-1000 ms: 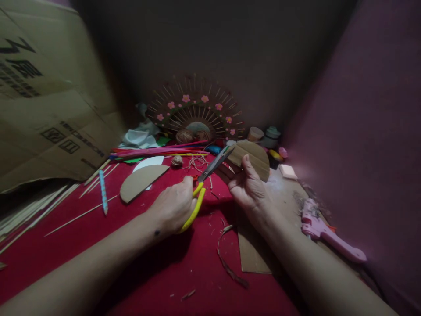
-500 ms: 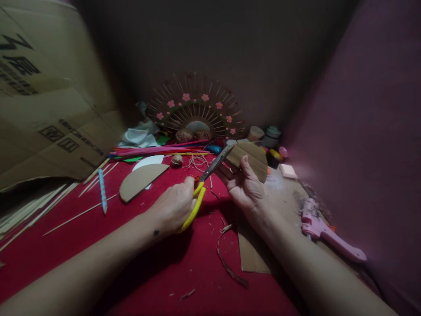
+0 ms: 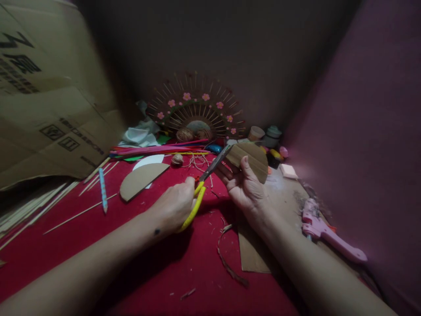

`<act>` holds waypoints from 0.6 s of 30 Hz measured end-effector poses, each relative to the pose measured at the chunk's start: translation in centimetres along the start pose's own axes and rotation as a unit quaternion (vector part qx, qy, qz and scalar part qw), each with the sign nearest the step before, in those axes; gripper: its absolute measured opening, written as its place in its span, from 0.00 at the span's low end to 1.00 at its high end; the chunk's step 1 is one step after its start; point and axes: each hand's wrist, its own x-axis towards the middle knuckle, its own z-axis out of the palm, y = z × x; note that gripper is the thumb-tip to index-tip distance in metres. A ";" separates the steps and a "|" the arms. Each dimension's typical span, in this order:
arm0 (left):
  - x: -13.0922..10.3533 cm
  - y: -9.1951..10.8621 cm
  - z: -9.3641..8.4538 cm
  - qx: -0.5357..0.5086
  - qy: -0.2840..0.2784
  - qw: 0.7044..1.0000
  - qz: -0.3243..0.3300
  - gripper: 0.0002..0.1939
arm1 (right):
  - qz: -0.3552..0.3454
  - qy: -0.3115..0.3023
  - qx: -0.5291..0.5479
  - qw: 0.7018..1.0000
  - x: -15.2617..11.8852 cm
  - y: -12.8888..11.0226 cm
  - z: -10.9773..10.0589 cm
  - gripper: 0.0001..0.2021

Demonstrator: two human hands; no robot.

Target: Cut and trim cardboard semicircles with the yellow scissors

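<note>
Centrally, the left hand (image 3: 174,204) extends forward, curled around yellow-handled metal scissors (image 3: 208,171). Palm up, the right hand (image 3: 245,189) clamps a ridged, round-edged cardboard piece (image 3: 255,161) beside the scissors' tips, above a red surface (image 3: 158,276).

Scissors (image 3: 214,168): grey metal blades, handles (image 3: 193,211) smooth yellow plastic by the look. Cut cardboard piece (image 3: 259,159) matt brown, faintly ridged; half-disc (image 3: 140,180) flat matt cardboard. Big box (image 3: 29,123) printed cardboard, creased. Table covering (image 3: 141,276) matt red, probably cloth. Glue gun (image 3: 329,239) smooth pink plastic. Thin stick (image 3: 80,213) bare wood. Twine ball (image 3: 177,160) fibrous, rough. White sheet (image 3: 149,160) papery, matt.
</note>
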 end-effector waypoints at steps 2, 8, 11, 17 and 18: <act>0.1 0.0 0.1 0.009 -0.003 1.000 -0.004 0.12 | -0.012 0.002 0.005 1.000 -0.1 0.1 0.1 0.07; 0.4 -0.3 0.5 0.019 0.005 1.000 -0.009 0.12 | -0.005 0.005 -0.002 1.000 -0.2 0.1 0.2 0.09; 0.4 -0.5 0.6 0.017 0.004 1.000 -0.006 0.12 | 0.002 0.008 -0.004 1.000 -0.2 0.1 0.2 0.09; 0.4 -0.5 0.4 0.015 0.011 1.000 0.005 0.11 | 0.010 0.021 -0.014 1.000 -0.3 0.1 0.3 0.08; 0.3 -0.5 0.4 0.013 0.014 1.000 0.004 0.11 | 0.010 0.026 -0.014 1.000 -0.3 0.1 0.3 0.08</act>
